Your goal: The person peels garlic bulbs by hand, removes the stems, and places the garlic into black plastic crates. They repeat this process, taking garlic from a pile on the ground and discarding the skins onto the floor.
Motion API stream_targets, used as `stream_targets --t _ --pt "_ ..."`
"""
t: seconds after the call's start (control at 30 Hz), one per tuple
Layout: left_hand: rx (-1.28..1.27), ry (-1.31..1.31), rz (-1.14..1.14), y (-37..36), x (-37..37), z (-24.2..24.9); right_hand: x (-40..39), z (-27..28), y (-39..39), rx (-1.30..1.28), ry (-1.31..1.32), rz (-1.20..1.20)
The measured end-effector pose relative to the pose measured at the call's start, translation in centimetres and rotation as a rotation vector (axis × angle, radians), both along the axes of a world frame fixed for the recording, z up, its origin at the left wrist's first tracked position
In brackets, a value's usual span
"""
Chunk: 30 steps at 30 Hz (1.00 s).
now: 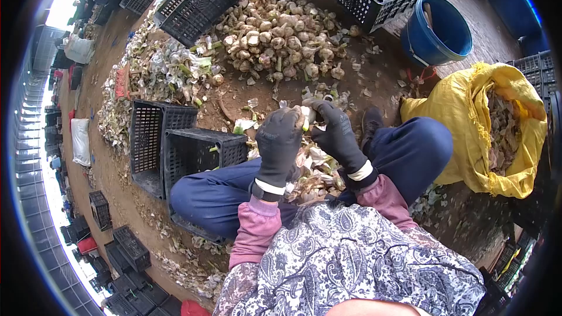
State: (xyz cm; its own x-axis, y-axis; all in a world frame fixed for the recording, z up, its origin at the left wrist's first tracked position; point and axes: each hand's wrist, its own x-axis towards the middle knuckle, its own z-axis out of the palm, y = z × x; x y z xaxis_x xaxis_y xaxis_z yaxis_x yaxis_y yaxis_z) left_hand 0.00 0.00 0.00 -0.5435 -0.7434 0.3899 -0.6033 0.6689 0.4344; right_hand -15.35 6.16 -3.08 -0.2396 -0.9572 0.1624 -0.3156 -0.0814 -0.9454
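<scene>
Both my hands wear dark gloves and meet in front of me over the ground. Between their fingertips is a whitish garlic bulb [307,117] with a bit of green, partly hidden by the fingers. My left hand [278,138] is closed on one side of it. My right hand [336,134] curls its fingers over the other side. Beneath them, loose garlic skins [319,167] lie between my legs. Just beyond the hands rises a large heap of garlic bulbs [281,32], many with stalks.
Black plastic crates [205,146] stand at my left knee; another crate [199,3] tilts beside the heap. A yellow sack [456,102] of dry skins sits by my right knee, a blue bucket [430,35] behind it. Peelings [158,70] cover the ground at left.
</scene>
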Motion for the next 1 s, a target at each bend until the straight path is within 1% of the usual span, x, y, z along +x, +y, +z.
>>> stream_targets --t 0.07,0.1,0.17,0.2,0.27,0.3,0.33,0.37,0.4,0.43,0.47,0.53,0.57,0.67,0.73,0.77,0.83,0.87,0.93,0.97,1.0 --pt "-0.030 -0.073 0.038 -0.3 -0.1 0.7 0.3 0.1 -0.1 -0.042 -0.003 0.002" --pt "0.189 0.117 0.073 0.2 -1.4 -0.3 -1.0 -0.3 0.6 -0.018 -0.081 0.005" --pt "0.591 0.431 0.139 -0.4 -1.2 -1.6 -0.9 -1.4 0.4 -0.004 -0.305 0.009" --pt "0.774 0.721 0.089 -0.6 -0.8 -2.4 -0.8 -0.7 0.2 0.010 -0.457 0.004" --pt "1.067 0.948 0.168 -0.4 -0.5 -2.5 -0.6 1.3 -0.1 0.042 -0.761 -0.003" --pt "1.216 1.059 0.211 -0.2 -0.2 -2.7 -0.4 0.9 -0.2 0.042 -0.685 -0.023" --pt "1.159 1.052 0.220 0.1 -0.2 -2.8 -0.2 0.1 -0.4 0.041 -0.612 -0.042" --pt "0.957 0.894 0.192 0.3 -0.3 -3.0 0.1 -0.9 -0.5 0.043 -0.537 -0.061" --pt "0.756 0.733 0.167 0.5 -0.9 -1.7 0.4 -2.2 -0.6 -0.052 -0.281 -0.074" --pt "0.554 0.568 0.142 0.4 -1.0 -0.9 0.7 -1.8 -0.7 -0.062 -0.227 -0.062" --pt "0.303 0.329 0.061 -0.1 -0.4 -0.7 0.7 -1.2 -0.6 -0.071 -0.168 -0.048" --pt "0.195 0.204 0.039 -0.5 0.1 -1.3 0.5 0.0 -0.6 -0.063 -0.068 -0.032" --pt "0.142 0.143 0.024 -0.6 0.1 -1.5 0.6 0.0 -0.5 -0.060 -0.081 -0.035" --pt "0.053 0.092 0.046 -0.5 -0.3 -0.8 0.8 0.0 -0.5 -0.039 -0.150 -0.036" --pt "0.398 0.299 0.126 -0.4 -0.1 -0.7 0.9 -0.3 -0.6 -0.008 -0.239 -0.019" --pt "0.569 0.407 0.165 -0.4 -0.1 -0.8 0.9 -0.3 -0.6 0.000 -0.394 -0.010" --pt "0.734 0.674 0.164 -0.7 0.3 -2.6 1.2 0.2 -0.6 0.017 -0.707 0.010" --pt "0.814 0.808 0.163 -0.7 0.6 -3.6 1.1 0.0 -0.7 0.033 -0.730 -0.012" --pt "1.028 0.867 0.182 0.0 0.9 -4.0 0.7 -0.4 -1.1 0.061 -0.778 -0.060" --pt "1.137 0.894 0.186 0.6 0.9 -4.2 0.7 -0.5 -1.2 0.019 -0.916 -0.020" --pt "1.180 0.924 0.052 1.1 0.6 -4.2 0.6 -0.4 -1.3 -0.024 -1.054 0.018"
